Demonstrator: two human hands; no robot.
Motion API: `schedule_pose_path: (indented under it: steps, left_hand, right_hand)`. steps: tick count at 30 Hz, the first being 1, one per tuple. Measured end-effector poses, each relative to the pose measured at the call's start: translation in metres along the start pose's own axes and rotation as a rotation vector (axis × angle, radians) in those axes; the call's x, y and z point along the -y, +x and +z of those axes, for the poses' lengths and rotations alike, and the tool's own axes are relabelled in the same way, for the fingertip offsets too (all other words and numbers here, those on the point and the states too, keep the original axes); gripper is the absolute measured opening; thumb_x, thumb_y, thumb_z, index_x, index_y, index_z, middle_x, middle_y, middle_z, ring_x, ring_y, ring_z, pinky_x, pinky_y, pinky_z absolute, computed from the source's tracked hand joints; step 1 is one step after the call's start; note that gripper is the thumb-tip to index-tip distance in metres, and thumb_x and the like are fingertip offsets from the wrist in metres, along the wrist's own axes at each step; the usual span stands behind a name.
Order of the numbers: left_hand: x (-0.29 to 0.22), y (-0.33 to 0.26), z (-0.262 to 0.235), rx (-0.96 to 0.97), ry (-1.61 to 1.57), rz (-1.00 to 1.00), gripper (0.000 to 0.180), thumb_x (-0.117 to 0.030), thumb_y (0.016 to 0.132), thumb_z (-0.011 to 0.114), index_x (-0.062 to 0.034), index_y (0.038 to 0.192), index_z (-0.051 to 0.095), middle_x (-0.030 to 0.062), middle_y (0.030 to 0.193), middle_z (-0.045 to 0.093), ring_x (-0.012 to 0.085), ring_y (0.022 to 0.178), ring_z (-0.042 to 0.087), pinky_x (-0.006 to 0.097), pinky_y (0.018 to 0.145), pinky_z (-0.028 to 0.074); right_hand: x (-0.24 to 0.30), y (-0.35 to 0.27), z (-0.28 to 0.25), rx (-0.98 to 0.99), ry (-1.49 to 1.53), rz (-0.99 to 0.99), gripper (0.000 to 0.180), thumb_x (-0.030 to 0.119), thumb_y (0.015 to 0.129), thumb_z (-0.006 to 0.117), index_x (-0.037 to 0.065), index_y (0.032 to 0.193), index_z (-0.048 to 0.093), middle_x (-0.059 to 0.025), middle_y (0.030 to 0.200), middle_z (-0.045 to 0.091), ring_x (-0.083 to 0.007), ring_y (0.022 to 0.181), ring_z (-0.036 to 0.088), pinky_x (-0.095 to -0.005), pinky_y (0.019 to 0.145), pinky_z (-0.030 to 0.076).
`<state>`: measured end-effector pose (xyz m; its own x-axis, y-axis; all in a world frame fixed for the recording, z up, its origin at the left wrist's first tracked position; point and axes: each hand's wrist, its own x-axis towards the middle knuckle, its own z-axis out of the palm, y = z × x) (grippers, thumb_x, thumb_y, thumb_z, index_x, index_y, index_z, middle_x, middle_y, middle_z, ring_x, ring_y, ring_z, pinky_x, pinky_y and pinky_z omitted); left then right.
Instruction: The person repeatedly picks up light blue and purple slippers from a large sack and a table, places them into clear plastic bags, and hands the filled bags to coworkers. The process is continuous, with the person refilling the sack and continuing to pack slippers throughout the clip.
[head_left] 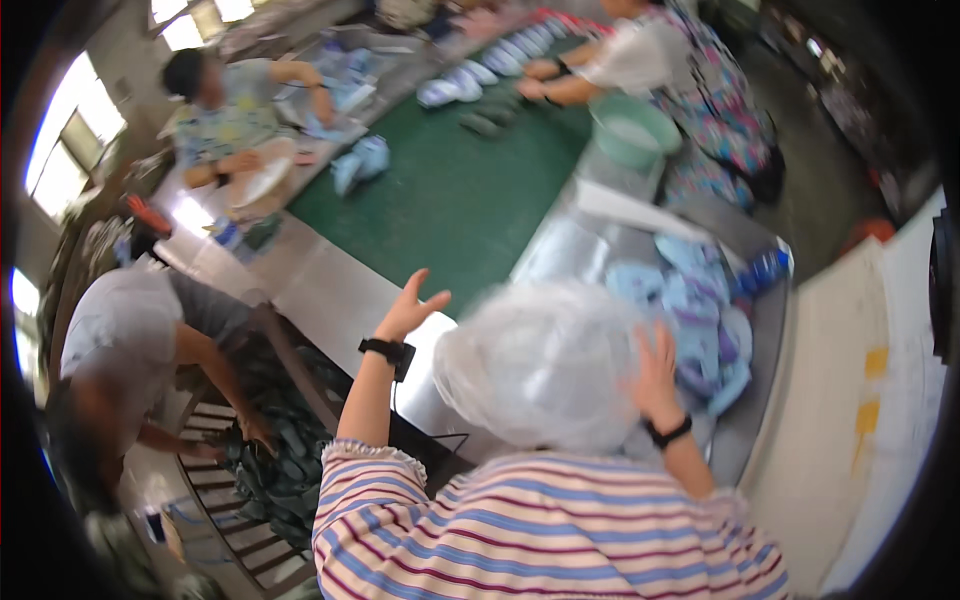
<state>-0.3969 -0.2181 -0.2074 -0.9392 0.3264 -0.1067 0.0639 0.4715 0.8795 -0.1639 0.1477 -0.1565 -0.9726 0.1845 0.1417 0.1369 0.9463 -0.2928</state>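
Note:
Both striped-sleeved arms are raised at the lower middle, a black band on each wrist. My left hand (405, 306) is up with thumb and fingers apart, holding nothing, in front of the table's pale edge. My right hand (655, 374), slightly blurred, has its fingers spread at the right side of a rounded, crinkled, translucent white cover (540, 365) that looks like a hair cap. Whether these fingers touch the cover I cannot tell. Light-blue and purple fabric pieces (705, 335) lie in a pile just beyond my right hand.
A green-topped table (440, 200) stretches ahead, with dark pieces (490, 118) and a row of pale shoe-like pieces (495, 65). One person works far left, another far right by a green basin (632, 130). At near left someone bends over a slatted crate (225, 500) of dark pieces.

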Motion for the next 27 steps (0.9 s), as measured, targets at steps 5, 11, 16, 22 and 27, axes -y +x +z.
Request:
schedule_pose_path:
  steps: [5,11,16,22,27]
  left_hand:
    - [0.034,-0.089,0.106,0.185,0.194,0.013,0.080,-0.031,0.069,0.073,0.0043,0.128,0.033,0.0255,0.124,0.044,0.0317,0.116,0.045,0.035,0.094,0.037]
    - [-0.037,-0.090,0.113,0.384,-0.654,-0.133,0.066,-0.012,0.078,0.060,-0.0018,0.134,0.027,0.0182,0.130,0.040,0.0267,0.116,0.044,0.037,0.094,0.038]
    - [-0.092,-0.118,0.128,0.718,-0.534,0.349,0.102,-0.059,0.072,0.058,0.0004,0.137,0.007,0.0186,0.135,0.030,0.0273,0.120,0.039,0.041,0.100,0.032]
    - [-0.122,-0.103,0.156,0.729,-0.759,0.043,0.036,-0.004,0.076,0.050,0.0025,0.111,0.050,0.0067,0.097,0.056,0.0115,0.081,0.053,0.024,0.071,0.044]
    - [-0.193,-0.183,0.156,1.344,-0.197,0.870,0.014,-0.006,0.072,0.056,-0.0011,0.083,0.062,0.0127,0.079,0.060,0.0259,0.079,0.057,0.034,0.069,0.045]
  right_hand:
    - [-0.063,0.001,0.018,0.063,0.019,0.341,0.093,0.021,0.060,0.074,0.005,0.135,0.021,-0.0238,0.121,0.044,-0.0353,0.111,0.045,-0.0400,0.093,0.037]
    - [0.001,-0.003,0.033,0.438,0.678,0.132,0.065,0.012,0.065,0.060,0.003,0.126,0.041,-0.0134,0.103,0.056,-0.0208,0.084,0.056,-0.0309,0.072,0.046]
    - [0.138,-0.036,-0.027,0.329,0.350,-0.370,0.075,0.031,0.070,0.067,0.002,0.129,0.031,-0.0201,0.122,0.037,-0.0371,0.112,0.039,-0.0422,0.092,0.035]
    - [0.081,-0.109,-0.049,-0.140,0.651,0.006,0.090,0.028,0.063,0.073,0.005,0.134,0.024,-0.0225,0.138,0.018,-0.0421,0.124,0.025,-0.0505,0.094,0.029]
    - [0.063,-0.153,-0.043,-0.287,0.382,0.003,0.098,0.026,0.063,0.073,0.002,0.138,0.013,-0.0213,0.144,0.004,-0.0344,0.134,-0.001,-0.0465,0.106,0.005]
